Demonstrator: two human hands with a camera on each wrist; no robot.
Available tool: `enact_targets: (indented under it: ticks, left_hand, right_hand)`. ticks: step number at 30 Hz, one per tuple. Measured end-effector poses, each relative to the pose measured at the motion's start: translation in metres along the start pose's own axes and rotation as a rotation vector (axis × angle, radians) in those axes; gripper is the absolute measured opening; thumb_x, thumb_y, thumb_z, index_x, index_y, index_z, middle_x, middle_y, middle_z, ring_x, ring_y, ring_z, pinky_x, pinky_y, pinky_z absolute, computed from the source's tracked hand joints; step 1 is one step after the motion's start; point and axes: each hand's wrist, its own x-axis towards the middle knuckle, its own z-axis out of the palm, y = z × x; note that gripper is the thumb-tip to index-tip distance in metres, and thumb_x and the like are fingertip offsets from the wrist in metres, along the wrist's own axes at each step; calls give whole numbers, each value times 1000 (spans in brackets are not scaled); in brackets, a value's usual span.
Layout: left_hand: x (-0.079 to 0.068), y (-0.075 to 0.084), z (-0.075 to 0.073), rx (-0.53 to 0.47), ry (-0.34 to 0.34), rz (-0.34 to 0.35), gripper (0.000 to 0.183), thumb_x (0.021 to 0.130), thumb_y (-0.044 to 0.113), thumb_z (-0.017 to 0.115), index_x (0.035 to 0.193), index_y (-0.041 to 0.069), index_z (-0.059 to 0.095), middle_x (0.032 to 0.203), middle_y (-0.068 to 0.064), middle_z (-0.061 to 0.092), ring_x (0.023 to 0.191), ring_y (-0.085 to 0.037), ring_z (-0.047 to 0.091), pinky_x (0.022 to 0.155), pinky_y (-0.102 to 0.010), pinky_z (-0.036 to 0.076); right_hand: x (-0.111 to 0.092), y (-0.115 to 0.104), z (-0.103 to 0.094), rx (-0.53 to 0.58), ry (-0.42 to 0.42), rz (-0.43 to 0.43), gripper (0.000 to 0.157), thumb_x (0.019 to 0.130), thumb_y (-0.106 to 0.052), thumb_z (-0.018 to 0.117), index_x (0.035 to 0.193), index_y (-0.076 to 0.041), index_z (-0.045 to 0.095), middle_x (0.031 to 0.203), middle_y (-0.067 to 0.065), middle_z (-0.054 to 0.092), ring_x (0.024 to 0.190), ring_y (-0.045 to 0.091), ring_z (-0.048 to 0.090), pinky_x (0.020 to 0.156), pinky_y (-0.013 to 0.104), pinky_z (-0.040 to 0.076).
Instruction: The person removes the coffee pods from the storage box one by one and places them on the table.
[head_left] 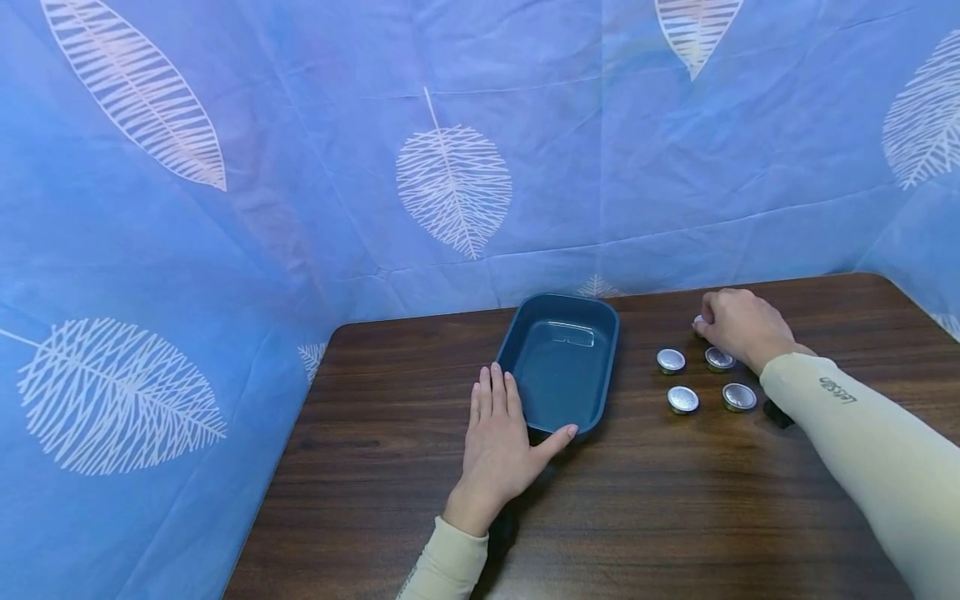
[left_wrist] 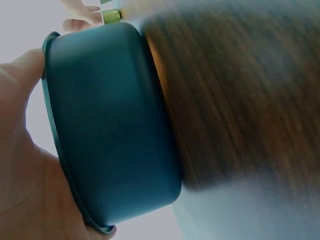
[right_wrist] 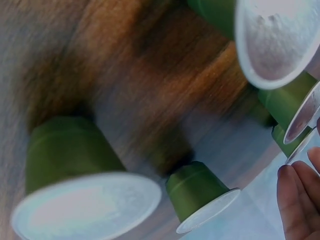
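Observation:
A dark teal rectangular dish [head_left: 564, 367] stands on the table. My left hand [head_left: 498, 446] rests along its left side and near end, fingers straight, thumb at the rim; in the left wrist view the dish wall [left_wrist: 110, 125] fills the middle. On the right, my right hand [head_left: 746, 325] pinches the lid edge of a green coffee capsule [right_wrist: 286, 142] at the back of the group, its fingertips [right_wrist: 295, 195] right at the rim. Several more silver-lidded coffee capsules [head_left: 682, 400] stand lid up in front of it, close together.
The brown wooden table [head_left: 375, 433] has rounded back corners. Behind and to its left hangs a blue cloth [head_left: 315, 167] with white leaf prints. A small black object [head_left: 777, 414] shows beside the right sleeve.

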Motion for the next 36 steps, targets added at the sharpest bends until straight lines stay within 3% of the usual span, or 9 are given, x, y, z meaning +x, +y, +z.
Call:
enact_targets:
  ticks: [9, 17, 22, 31, 36]
  left_hand:
    - [2, 0, -1, -18, 0, 4, 119, 94, 88, 47, 170, 1, 22, 182, -19, 8, 171, -34, 5, 138, -50, 15]
    - [2, -2, 1, -25, 0, 5, 119, 94, 88, 47, 171, 1, 20, 182, -18, 9, 170, -36, 6, 138, -51, 15]
    - [3, -3, 1, -41, 2, 1, 121, 93, 88, 48, 171, 1, 17, 182, -18, 9, 170, -35, 6, 138, -51, 15]
    - [7, -4, 0, -99, 54, -17, 125, 91, 83, 60, 171, 0, 15, 180, -20, 17, 169, -41, 15, 136, -56, 19]
    - [10, -6, -3, -139, 24, -31, 124, 91, 83, 60, 173, 3, 12, 181, -19, 14, 169, -42, 10, 135, -66, 14]
  right_hand:
    - [-1, -1, -2, -8, 20, -12, 22, 105, -23, 67, 98, -3, 63, 86, 14, 64, 71, 26, 57, 59, 43, 46]
    - [-4, 2, 2, -5, 47, -28, 30, 107, -25, 64, 82, -11, 54, 76, 8, 53, 66, 23, 51, 56, 39, 40]
    - [-6, -2, 1, -2, 71, -30, 30, 107, -25, 63, 82, -11, 54, 75, 8, 52, 65, 23, 50, 55, 38, 38]
    - [-1, -30, -4, 1, 107, -90, 30, 107, -26, 62, 82, -12, 55, 77, 6, 53, 68, 22, 49, 56, 38, 36]
    - [2, -50, -8, -28, 109, -119, 34, 106, -29, 65, 78, -14, 53, 74, 5, 51, 66, 21, 48, 56, 36, 35]
